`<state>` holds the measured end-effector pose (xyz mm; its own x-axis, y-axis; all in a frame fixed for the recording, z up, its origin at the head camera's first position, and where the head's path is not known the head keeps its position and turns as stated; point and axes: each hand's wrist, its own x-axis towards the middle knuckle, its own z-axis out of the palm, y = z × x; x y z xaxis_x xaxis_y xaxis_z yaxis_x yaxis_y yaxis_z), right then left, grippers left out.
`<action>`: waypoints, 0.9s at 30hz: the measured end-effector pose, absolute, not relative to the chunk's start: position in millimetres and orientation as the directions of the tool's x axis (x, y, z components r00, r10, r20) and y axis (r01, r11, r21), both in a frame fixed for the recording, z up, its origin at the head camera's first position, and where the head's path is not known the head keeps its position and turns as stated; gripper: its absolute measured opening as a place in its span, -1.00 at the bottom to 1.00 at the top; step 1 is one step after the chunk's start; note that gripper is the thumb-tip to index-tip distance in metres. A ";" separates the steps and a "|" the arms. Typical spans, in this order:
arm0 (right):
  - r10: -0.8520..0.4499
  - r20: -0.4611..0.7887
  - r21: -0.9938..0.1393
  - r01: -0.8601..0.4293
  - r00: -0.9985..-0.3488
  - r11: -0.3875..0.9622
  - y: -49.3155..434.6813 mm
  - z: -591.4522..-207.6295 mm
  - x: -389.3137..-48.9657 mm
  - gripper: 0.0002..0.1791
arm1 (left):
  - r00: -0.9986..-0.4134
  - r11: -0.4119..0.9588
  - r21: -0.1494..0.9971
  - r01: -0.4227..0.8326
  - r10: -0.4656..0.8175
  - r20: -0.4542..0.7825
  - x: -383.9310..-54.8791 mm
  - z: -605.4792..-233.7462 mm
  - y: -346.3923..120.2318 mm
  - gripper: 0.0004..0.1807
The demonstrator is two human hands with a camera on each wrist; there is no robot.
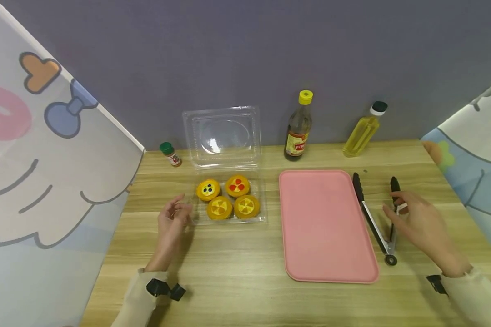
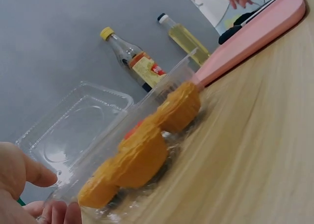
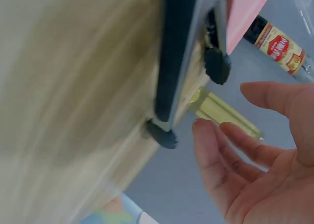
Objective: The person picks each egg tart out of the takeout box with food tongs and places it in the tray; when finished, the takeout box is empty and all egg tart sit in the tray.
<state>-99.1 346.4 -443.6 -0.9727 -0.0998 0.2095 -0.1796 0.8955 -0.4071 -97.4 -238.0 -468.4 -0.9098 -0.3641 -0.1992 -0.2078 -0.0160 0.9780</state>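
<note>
A clear plastic container stands with its lid up, holding several yellow tarts. My left hand is at the left edge of its base, thumb and fingers apart around the rim; whether they touch it I cannot tell. Tarts show in side view through the clear wall from the left wrist. My right hand is beside the metal tongs, which lie spread with black tips. In the right wrist view its fingers are loosely bent and hold nothing, a gap away from the tongs.
A pink tray lies between the container and the tongs. Along the back wall stand a small green-capped shaker, a dark sauce bottle with a yellow cap and a bottle of yellow oil. Cartoon-printed panels flank the table.
</note>
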 end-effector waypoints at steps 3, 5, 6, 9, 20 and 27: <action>-0.058 0.176 -0.414 -0.127 -0.983 0.901 352.4 -448.0 -93.5 -0.44 | -0.918 0.034 0.977 -0.213 -0.350 -0.188 -103.2 -466.2 -241.5 -0.51; -0.027 0.134 -0.412 -0.081 -0.991 0.908 355.2 -449.6 -89.8 -0.34 | -0.922 0.055 0.975 -0.215 -0.340 -0.185 -106.5 -465.5 -243.7 -0.52; -0.009 0.102 -0.410 -0.050 -0.995 0.911 356.1 -450.2 -88.2 -0.28 | -0.924 0.065 0.974 -0.218 -0.336 -0.184 -108.2 -465.2 -244.7 -0.52; 0.034 -0.013 -0.380 0.036 -0.999 0.924 357.4 -451.6 -85.1 -0.07 | -0.930 0.099 0.970 -0.223 -0.321 -0.181 -112.7 -464.9 -247.4 -0.53; 0.085 -0.187 -0.338 0.145 -0.979 0.930 344.2 -459.2 -88.5 0.29 | -0.941 0.145 0.965 -0.219 -0.294 -0.170 -124.7 -464.7 -249.6 -0.56; 0.154 -0.166 -0.292 0.197 -0.974 0.936 334.6 -462.3 -92.2 0.42 | -0.946 0.138 0.972 -0.190 -0.289 -0.144 -127.0 -464.8 -248.8 -0.57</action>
<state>-92.2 334.6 -462.3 -0.9741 0.1537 -0.1661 0.1975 0.9358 -0.2922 -127.0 -248.8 -464.8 -0.9463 -0.2895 -0.1442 -0.1904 0.1381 0.9719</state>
